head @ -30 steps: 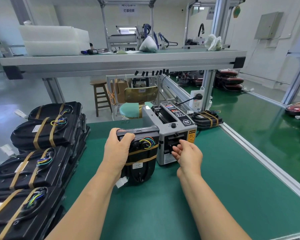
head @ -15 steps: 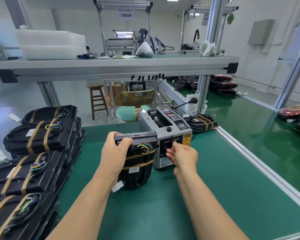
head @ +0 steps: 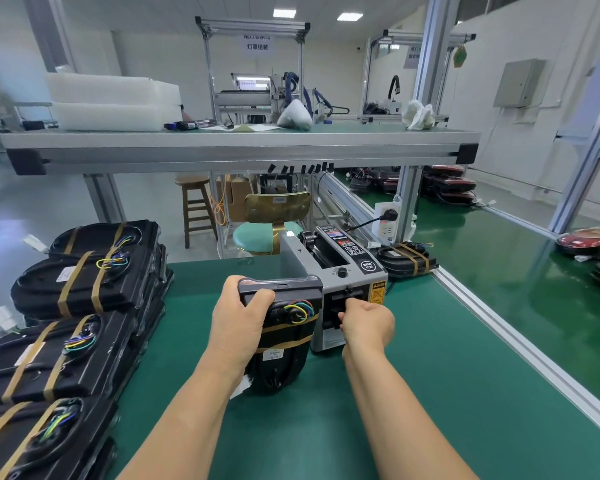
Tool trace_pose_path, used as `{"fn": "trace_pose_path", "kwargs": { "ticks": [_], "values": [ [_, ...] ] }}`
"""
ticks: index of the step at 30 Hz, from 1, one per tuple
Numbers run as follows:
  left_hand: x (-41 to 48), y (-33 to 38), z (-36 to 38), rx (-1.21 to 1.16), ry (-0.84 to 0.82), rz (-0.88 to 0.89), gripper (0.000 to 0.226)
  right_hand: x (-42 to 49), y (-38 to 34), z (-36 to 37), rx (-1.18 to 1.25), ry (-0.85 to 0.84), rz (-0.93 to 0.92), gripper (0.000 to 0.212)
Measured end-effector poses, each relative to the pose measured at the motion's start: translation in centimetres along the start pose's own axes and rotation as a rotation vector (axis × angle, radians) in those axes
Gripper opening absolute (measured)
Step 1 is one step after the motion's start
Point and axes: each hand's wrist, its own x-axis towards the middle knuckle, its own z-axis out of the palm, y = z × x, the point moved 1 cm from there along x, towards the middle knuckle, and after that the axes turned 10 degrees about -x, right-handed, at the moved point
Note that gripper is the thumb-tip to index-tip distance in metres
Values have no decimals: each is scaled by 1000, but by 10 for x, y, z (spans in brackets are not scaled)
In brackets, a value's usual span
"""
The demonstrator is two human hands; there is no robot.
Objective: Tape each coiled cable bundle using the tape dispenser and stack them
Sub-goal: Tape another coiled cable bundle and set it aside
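Note:
My left hand (head: 238, 320) grips the top left of a black cable bundle (head: 284, 341) that stands upright on the green mat, with coloured wires near its top and two brown tape bands across it. Right beside it stands the grey tape dispenser (head: 340, 271). My right hand (head: 369, 322) is at the dispenser's front slot with its fingers curled; the fingertips are hidden, so any tape in them cannot be seen. Stacks of taped bundles (head: 66, 306) lie along the left edge of the mat.
Another taped bundle (head: 407, 259) lies behind the dispenser by the aluminium rail (head: 499, 323). A power socket (head: 387, 220) is on the frame post. A shelf (head: 239, 147) spans overhead. A stool (head: 196, 202) and a green chair (head: 271, 226) stand beyond the table.
My right hand moved forward from in front of the dispenser up to its slot and its fingers curled. My left hand kept holding the bundle upright.

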Motion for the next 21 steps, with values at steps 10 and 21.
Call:
{"fn": "trace_pose_path", "kwargs": {
  "ticks": [10, 21],
  "values": [
    [-6, 2, -4, -26, 15, -7, 20, -4, 3, 1, -105, 33, -54, 30],
    [-3, -3, -5, -52, 29, -2, 14, -45, -10, -19, 354, -204, 188, 24]
  ]
}}
